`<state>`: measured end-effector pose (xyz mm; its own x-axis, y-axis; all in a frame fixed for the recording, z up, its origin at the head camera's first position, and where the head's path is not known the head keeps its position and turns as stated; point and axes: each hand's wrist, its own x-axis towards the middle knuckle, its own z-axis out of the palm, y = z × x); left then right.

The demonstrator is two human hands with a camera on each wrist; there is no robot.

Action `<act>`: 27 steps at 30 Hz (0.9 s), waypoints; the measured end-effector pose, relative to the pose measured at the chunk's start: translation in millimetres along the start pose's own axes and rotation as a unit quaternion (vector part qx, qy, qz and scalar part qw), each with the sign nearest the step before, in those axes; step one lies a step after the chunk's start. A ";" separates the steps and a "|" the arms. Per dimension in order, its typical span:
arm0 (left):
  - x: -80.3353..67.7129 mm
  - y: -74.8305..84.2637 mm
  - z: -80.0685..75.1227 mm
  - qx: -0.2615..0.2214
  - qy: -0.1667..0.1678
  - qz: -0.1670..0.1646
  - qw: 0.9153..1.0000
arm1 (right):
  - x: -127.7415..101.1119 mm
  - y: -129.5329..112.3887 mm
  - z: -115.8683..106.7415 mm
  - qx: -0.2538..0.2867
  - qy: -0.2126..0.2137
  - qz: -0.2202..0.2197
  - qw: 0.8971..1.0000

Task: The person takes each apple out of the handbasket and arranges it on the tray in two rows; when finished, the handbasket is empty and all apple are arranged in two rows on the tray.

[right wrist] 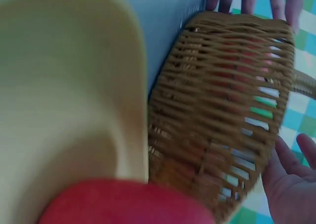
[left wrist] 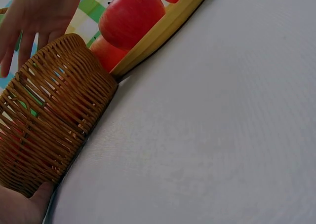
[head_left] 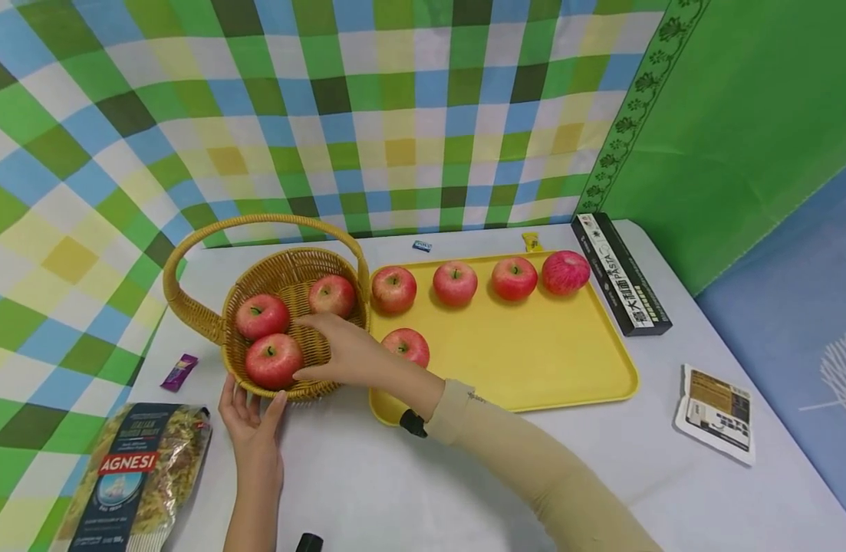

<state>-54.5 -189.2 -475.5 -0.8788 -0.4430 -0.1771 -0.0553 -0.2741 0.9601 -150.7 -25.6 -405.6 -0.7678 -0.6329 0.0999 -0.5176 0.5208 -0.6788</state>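
Note:
A wicker basket [head_left: 294, 276] with a tall handle holds three red apples [head_left: 261, 316]. My left hand [head_left: 253, 395] rests flat against the basket's near wall, fingers straight; its palm [left wrist: 19, 209] touches the weave. My right hand [head_left: 301, 349] reaches over the basket's right rim with fingers spread and relaxed, next to the front apple [head_left: 274, 360], gripping nothing. The yellow tray [head_left: 533, 345] to the right of the basket carries several more apples, a row at the back [head_left: 455, 282] and one [head_left: 406, 346] by my right wrist. The wrist views show the basket wall [right wrist: 222, 110] and both hands.
A bag of pasta [head_left: 139, 475] lies at the front left, and a black pasta box [head_left: 619, 272] lies right of the tray. A flat packet [head_left: 715, 410] sits near the right edge. Small wrapped sweets [head_left: 179, 372] dot the table. Checked cloth hangs behind.

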 end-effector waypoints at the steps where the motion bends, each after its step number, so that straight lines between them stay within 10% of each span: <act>1: 0.2 0.0 -0.3 0.001 0.000 -0.002 1.000 | 4.5 -1.9 3.8 -0.006 -0.008 0.002 1.000; 27: 3.1 -2.0 -3.8 -0.004 -0.011 -0.008 1.000 | 58.9 -11.2 49.1 -0.108 -0.055 0.053 0.991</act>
<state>-55.2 -193.3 -478.8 -0.8880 -0.4201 -0.1870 -0.0649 -0.2881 0.9554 -171.6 -96.8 -427.8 -0.7822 -0.6208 -0.0521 -0.5146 0.6910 -0.5077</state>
